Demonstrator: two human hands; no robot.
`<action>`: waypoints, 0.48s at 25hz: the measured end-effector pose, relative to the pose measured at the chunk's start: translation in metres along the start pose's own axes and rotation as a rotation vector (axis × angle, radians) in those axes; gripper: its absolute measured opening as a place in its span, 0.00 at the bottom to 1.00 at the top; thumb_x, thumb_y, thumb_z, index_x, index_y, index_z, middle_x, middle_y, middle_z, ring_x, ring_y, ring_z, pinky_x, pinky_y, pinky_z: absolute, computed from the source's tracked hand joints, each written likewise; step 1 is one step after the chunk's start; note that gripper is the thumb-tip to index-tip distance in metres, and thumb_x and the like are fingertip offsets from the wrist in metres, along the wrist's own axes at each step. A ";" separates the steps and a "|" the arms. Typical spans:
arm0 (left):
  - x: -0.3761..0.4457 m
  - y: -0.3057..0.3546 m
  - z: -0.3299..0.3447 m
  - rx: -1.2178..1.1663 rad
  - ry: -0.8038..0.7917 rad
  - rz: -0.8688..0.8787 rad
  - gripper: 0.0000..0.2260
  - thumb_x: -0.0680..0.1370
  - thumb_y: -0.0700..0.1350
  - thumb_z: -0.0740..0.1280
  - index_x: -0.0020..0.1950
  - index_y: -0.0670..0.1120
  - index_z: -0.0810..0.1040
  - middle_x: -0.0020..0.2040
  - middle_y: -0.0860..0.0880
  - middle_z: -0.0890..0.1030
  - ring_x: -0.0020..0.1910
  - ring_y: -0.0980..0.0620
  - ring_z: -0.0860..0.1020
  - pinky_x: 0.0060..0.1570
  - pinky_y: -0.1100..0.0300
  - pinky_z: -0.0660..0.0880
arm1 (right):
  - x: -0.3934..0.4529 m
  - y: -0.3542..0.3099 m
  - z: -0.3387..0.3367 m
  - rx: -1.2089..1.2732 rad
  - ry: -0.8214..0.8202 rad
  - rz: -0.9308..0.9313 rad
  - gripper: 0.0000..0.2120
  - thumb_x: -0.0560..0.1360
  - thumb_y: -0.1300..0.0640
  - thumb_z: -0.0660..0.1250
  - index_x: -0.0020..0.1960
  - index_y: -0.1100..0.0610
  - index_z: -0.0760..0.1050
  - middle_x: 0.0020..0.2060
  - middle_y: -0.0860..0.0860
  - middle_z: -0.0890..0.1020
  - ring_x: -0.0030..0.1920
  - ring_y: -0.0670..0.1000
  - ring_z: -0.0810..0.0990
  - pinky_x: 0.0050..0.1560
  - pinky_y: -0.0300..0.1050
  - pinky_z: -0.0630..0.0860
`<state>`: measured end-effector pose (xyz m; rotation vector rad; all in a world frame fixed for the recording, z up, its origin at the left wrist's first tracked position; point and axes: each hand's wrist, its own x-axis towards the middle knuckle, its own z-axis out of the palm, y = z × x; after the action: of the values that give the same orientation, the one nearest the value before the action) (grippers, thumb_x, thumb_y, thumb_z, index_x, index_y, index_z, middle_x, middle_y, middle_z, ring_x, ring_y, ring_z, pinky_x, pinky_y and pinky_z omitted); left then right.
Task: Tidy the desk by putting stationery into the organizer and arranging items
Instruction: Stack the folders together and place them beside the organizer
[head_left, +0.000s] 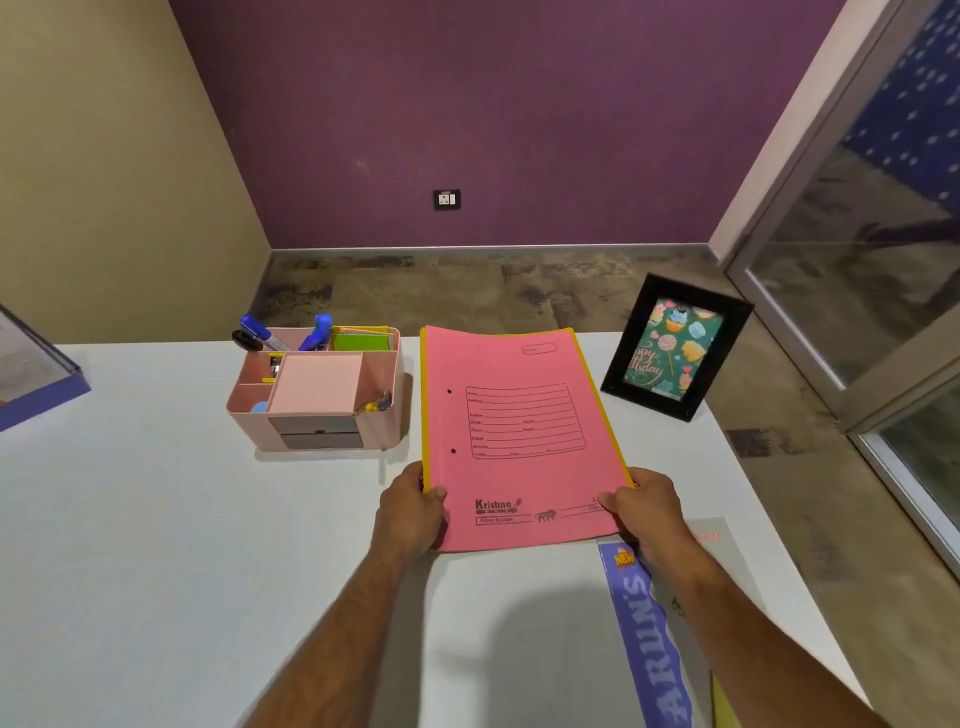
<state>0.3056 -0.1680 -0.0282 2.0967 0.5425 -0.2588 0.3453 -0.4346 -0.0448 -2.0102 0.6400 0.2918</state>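
Head view: both hands, left hand (411, 512) and right hand (645, 512), pinched the near corners of the pink folder (519, 436) mid-tabletop between organizer (317, 389) and picture frame (675, 345); looked light, floppy card, so two-corner grip suited.

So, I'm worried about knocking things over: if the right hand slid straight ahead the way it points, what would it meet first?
Probably the black picture frame. The right hand, gripping the pink paper folder, points forward along its right edge, though depth makes this uncertain.
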 end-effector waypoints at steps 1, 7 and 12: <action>0.001 -0.002 0.001 0.015 0.021 0.011 0.11 0.82 0.44 0.61 0.63 0.47 0.74 0.61 0.47 0.81 0.57 0.43 0.79 0.57 0.48 0.75 | -0.001 0.000 0.001 -0.045 0.020 -0.015 0.05 0.70 0.64 0.70 0.40 0.54 0.79 0.38 0.53 0.85 0.40 0.56 0.83 0.48 0.54 0.82; 0.002 -0.015 -0.003 0.209 0.170 0.008 0.10 0.79 0.55 0.63 0.49 0.50 0.76 0.47 0.48 0.80 0.43 0.47 0.79 0.44 0.51 0.77 | -0.012 0.000 0.001 -0.405 0.117 -0.123 0.14 0.70 0.45 0.73 0.42 0.53 0.73 0.41 0.50 0.82 0.40 0.52 0.82 0.45 0.49 0.81; -0.028 -0.017 -0.003 0.208 0.297 0.031 0.22 0.77 0.60 0.65 0.64 0.48 0.71 0.60 0.48 0.73 0.54 0.46 0.79 0.46 0.52 0.74 | -0.025 0.015 -0.025 -0.352 0.312 -0.145 0.28 0.69 0.39 0.72 0.62 0.54 0.73 0.57 0.54 0.77 0.54 0.56 0.79 0.47 0.47 0.75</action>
<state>0.2726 -0.1652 -0.0283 2.3615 0.6811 0.0174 0.3148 -0.4536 -0.0317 -2.4560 0.6642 -0.0008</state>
